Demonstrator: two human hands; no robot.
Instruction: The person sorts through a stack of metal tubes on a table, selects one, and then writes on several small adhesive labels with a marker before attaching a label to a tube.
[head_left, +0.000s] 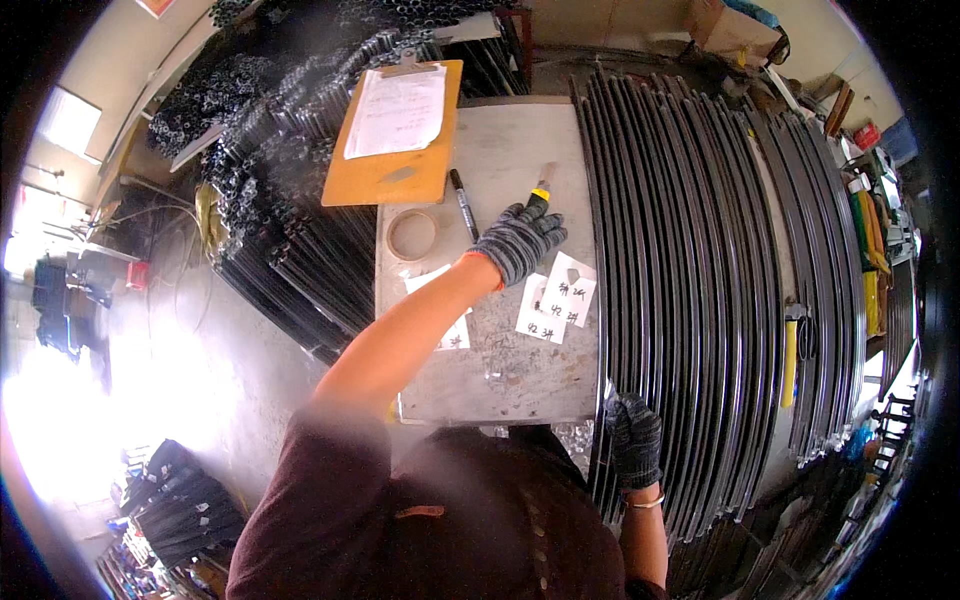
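My left hand, in a grey striped knit glove, reaches across the metal tabletop. Its fingers are bent over the black-and-yellow handle of a flat-bladed knife, and the palm hides part of that handle. A black marker and a roll of tan tape lie to the left of this hand. White paper slips with handwriting lie just below it. My right hand, in a dark glove, is closed beside the dark metal tubes at the table's near right corner; a small shiny bit shows at its fingertips.
An orange clipboard with a white sheet overhangs the table's far left corner. Bundles of tubes are stacked to the left. On the tubes at the right lies a yellow-handled tool. A cardboard box stands at the far right.
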